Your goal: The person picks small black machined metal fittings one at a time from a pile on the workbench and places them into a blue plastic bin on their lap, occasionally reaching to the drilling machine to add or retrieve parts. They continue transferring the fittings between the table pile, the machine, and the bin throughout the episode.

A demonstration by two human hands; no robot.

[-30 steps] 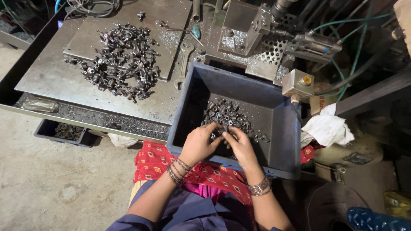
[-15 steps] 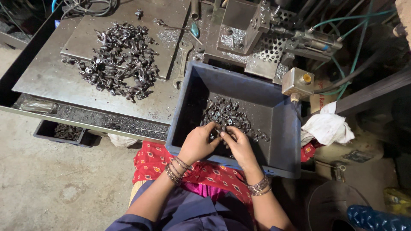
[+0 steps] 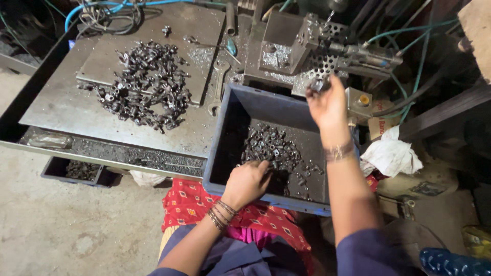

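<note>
A blue-grey plastic bin [image 3: 232, 122] rests on my lap, with several small dark metal parts [image 3: 271, 145] heaped on its floor. My left hand [image 3: 248, 181] reaches into the near side of the bin, fingers curled over the parts. My right hand [image 3: 327, 102] is raised past the bin's far rim, pinching a small metal part [image 3: 318, 85] at the perforated plate of a metal machine [image 3: 302, 51]. Bangles ring both wrists.
A steel table [image 3: 66, 110] to the left carries a big pile of the same dark metal parts [image 3: 140, 92] and a wrench [image 3: 217, 84]. Hoses and cables run behind the machine. A white rag [image 3: 391, 153] lies at right, a small tray [image 3: 76, 171] under the table.
My right hand has left the bin and risen to the machine with a metal part. My left hand stays among the parts in the bin.
</note>
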